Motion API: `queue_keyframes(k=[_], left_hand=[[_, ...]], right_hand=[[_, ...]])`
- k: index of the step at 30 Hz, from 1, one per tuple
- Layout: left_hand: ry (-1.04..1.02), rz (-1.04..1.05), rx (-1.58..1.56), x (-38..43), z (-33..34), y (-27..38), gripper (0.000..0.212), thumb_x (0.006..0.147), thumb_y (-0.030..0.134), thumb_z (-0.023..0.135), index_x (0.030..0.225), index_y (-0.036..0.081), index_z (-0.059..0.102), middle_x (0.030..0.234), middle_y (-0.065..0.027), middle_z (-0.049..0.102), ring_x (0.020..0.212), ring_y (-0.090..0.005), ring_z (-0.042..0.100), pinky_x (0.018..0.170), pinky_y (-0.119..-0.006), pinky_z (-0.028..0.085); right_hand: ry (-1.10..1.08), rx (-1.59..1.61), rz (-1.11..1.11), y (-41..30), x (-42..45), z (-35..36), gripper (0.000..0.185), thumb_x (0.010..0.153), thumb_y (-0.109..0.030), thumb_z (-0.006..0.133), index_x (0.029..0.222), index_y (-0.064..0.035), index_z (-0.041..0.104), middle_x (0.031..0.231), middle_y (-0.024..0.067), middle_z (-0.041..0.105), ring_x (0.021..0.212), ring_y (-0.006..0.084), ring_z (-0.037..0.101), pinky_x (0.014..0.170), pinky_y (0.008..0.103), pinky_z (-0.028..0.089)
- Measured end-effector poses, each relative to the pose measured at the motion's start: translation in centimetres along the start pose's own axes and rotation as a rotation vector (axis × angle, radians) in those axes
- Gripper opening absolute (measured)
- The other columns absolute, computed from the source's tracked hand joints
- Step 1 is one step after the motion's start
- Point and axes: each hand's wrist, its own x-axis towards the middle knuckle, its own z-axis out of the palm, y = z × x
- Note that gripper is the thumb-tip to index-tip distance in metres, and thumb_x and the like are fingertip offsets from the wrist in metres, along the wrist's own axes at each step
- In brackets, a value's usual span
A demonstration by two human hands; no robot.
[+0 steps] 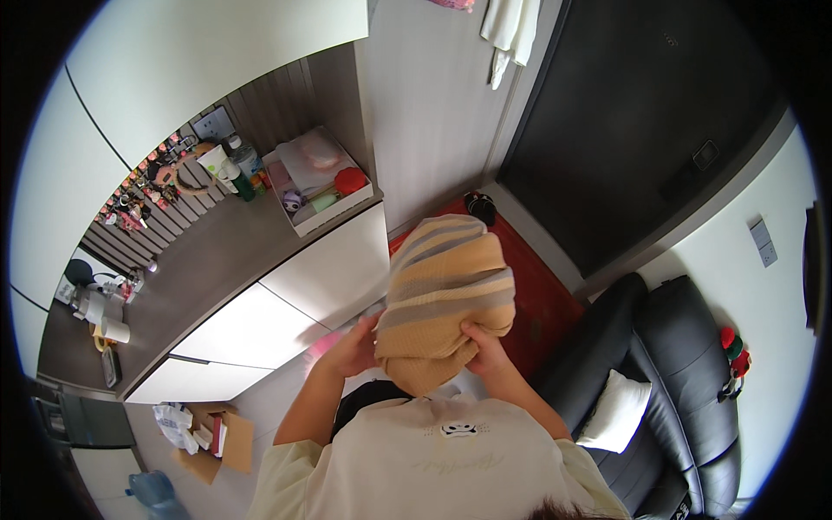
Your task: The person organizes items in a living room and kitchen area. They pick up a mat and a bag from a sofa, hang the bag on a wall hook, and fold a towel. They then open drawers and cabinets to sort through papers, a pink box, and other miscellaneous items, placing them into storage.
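A bundled cloth point(445, 299) with tan, cream and grey stripes is held up in front of my chest. My right hand point(484, 348) grips its lower right side, the thumb pressed on the fabric. My left hand point(357, 344) is at the lower left edge of the bundle; its fingers pass partly behind the cloth, so their hold is partly hidden. Beneath the bundle lies a red floor mat point(536, 299).
A long counter point(214, 260) on the left bears a white tray point(335, 218), bottles and hair accessories. An open cardboard box point(237, 442) and a large water bottle point(153, 487) stand on the floor. At right is a black leather sofa point(682, 364) with a white cushion point(615, 411), near a dark door point(624, 130).
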Motion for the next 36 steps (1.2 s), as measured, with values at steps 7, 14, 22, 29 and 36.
queue_keyframes(k=[7, 14, 22, 29, 36], left_hand=[[-0.12, 0.267, -0.166, -2.6, -1.6, 0.3, 0.071, 0.076, 0.023, 0.068, 0.136, -0.001, 0.039, 0.131, -0.0163, 0.051, 0.122, -0.0307, 0.05, 0.103, -0.042, 0.042], [0.149, 0.814, -0.201, 1.0, -6.0, 12.6, 0.058, 0.075, 0.016, 0.05, 0.132, 0.003, 0.043, 0.128, -0.0147, 0.053, 0.117, -0.0319, 0.053, 0.099, -0.045, 0.045], [0.289, 0.485, 0.059, 8.6, -10.4, 34.0, 0.054, 0.085, 0.04, 0.058, 0.127, 0.007, 0.051, 0.129, -0.0101, 0.054, 0.121, -0.0264, 0.05, 0.097, -0.046, 0.044], [1.111, 1.238, 1.874, 10.7, -15.7, 32.0, 0.1, 0.079, 0.064, 0.06, 0.144, -0.003, 0.024, 0.141, -0.0267, 0.036, 0.126, -0.0385, 0.042, 0.103, -0.042, 0.037], [1.721, 0.474, 2.514, 16.1, -13.5, 28.5, 0.056, 0.087, 0.064, 0.046, 0.133, 0.032, 0.046, 0.132, -0.016, 0.051, 0.113, -0.0445, 0.049, 0.087, -0.054, 0.044]], right_hand=[[-0.158, -0.103, 0.258, 3.5, 3.9, 6.3, 0.059, 0.091, -0.031, 0.06, 0.138, -0.0077, 0.035, 0.136, 0.0094, 0.046, 0.126, 0.0228, 0.044, 0.105, 0.0373, 0.037], [0.136, -0.521, -0.049, -0.8, 6.7, 8.4, 0.048, 0.095, -0.026, 0.053, 0.136, -0.007, 0.036, 0.123, 0.0053, 0.046, 0.106, 0.0159, 0.046, 0.089, 0.0314, 0.042], [0.493, -0.347, 0.073, 0.0, -5.3, -1.0, 0.023, 0.094, -0.015, 0.052, 0.115, -0.006, 0.052, 0.104, 0.0057, 0.057, 0.089, 0.0138, 0.054, 0.08, 0.0288, 0.046], [1.025, 0.163, -0.299, 3.2, -21.2, -5.9, 0.014, 0.091, -0.021, 0.059, 0.099, -0.0102, 0.058, 0.089, 0.0033, 0.062, 0.075, 0.0143, 0.058, 0.07, 0.0293, 0.049], [1.204, 0.286, -0.356, 5.8, -27.5, -9.1, 0.018, 0.091, -0.023, 0.06, 0.103, -0.0091, 0.059, 0.09, 0.0035, 0.061, 0.074, 0.0124, 0.056, 0.067, 0.0278, 0.05]])
